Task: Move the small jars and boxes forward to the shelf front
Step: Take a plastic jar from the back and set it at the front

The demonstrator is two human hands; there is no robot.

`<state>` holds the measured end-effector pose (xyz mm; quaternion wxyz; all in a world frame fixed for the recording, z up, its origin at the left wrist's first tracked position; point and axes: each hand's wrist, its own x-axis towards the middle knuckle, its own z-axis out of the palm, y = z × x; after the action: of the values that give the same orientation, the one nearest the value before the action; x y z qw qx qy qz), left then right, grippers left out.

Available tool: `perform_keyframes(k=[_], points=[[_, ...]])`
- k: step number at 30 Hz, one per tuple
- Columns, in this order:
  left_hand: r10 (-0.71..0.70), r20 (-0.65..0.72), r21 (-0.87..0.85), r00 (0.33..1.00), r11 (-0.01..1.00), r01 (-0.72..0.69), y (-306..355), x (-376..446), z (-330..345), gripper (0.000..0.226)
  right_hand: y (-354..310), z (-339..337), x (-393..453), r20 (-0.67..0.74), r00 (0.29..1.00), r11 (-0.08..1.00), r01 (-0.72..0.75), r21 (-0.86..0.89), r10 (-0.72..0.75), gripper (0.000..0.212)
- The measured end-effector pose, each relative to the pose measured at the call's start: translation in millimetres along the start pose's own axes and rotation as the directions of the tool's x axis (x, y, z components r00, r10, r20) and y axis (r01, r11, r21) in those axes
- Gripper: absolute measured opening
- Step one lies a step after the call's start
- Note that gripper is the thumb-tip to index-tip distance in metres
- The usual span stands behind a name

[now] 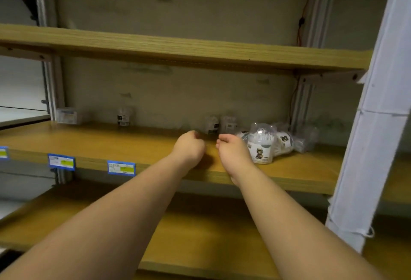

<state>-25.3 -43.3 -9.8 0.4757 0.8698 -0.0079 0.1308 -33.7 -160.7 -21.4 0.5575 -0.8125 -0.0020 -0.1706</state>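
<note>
On the middle wooden shelf [133, 144], small clear jars stand at the back wall: one alone [123, 116], a pair [220, 125] behind my hands. A clear box [66, 115] sits at the back left. A taller jar with a cartoon label [260, 144] stands upright at the right, with others [284, 140] lying tilted behind it. My left hand [189, 146] and my right hand [231, 149] hover over the shelf side by side. Their fingers are curled and hold nothing. My right hand is just left of the labelled jar; whether it touches it is unclear.
Blue price tags [121, 168] hang on the shelf's front edge. A bare wooden shelf [178, 50] runs above and another [200, 235] below. A white upright post [373, 124] stands at the right. Crumpled clear wrapping [308, 138] lies at the far right.
</note>
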Motion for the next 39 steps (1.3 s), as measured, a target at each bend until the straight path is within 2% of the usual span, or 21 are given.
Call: perform_keyframes(k=[8, 11, 13, 16, 21, 25, 28, 32, 35, 39], points=[[-0.038, 0.0, 0.022, 0.999, 0.999, 0.038, 4.3, -1.5, 1.0, 0.046, -3.6, 1.4, -0.5, 0.058, 0.998, 0.998, 0.015, -0.065, -0.012, 0.049], [-0.052, 0.043, 0.093, 0.998, 0.995, 0.048, 7.4, 3.8, 3.3, 0.047, -11.1, 2.2, 15.5, 0.079, 0.99, 0.993, -0.114, -0.026, 0.116, 0.045], [-0.072, 0.088, 0.147, 0.994, 0.987, 0.059, 11.1, 14.8, 4.7, 0.046, -20.2, 4.1, 30.5, 0.113, 0.973, 0.976, -0.192, -0.097, 0.203, 0.04], [-0.109, 0.16, 0.218, 0.981, 0.973, 0.072, 15.0, 37.6, 3.3, 0.041, -28.3, 15.8, 59.1, 0.172, 0.951, 0.956, -0.224, -0.188, 0.256, 0.041], [0.008, 0.214, 0.291, 0.977, 0.954, -0.071, 1.6, 98.8, 3.4, 0.032, -28.2, 51.7, 110.4, 0.196, 0.952, 0.964, -0.2, -0.172, 0.233, 0.04], [0.099, 0.235, 0.322, 0.967, 0.931, -0.174, -16.3, 150.1, 1.7, 0.032, -19.7, 69.6, 148.5, 0.113, 0.968, 0.969, -0.21, -0.128, 0.224, 0.043], [0.141, 0.247, 0.22, 0.959, 0.955, -0.197, -32.8, 179.5, 5.8, 0.027, -10.1, 72.5, 163.7, 0.106, 0.965, 0.97, -0.24, -0.031, 0.242, 0.038], [0.164, 0.201, 0.019, 0.966, 0.985, -0.171, -46.0, 199.9, 9.0, 0.013, 4.0, 79.8, 176.3, -0.043, 0.964, 0.961, -0.267, -0.07, 0.264, 0.029], [0.187, 0.172, -0.058, 0.967, 0.982, -0.179, -51.3, 205.9, 11.8, 0.02, 5.6, 83.1, 179.9, -0.095, 0.954, 0.956, -0.29, -0.041, 0.285, 0.023], [0.189, 0.132, -0.135, 0.973, 0.976, -0.171, -56.3, 211.6, 14.6, 0.019, 6.8, 84.5, 177.6, -0.13, 0.957, 0.965, -0.261, 0.011, 0.261, 0.013]])
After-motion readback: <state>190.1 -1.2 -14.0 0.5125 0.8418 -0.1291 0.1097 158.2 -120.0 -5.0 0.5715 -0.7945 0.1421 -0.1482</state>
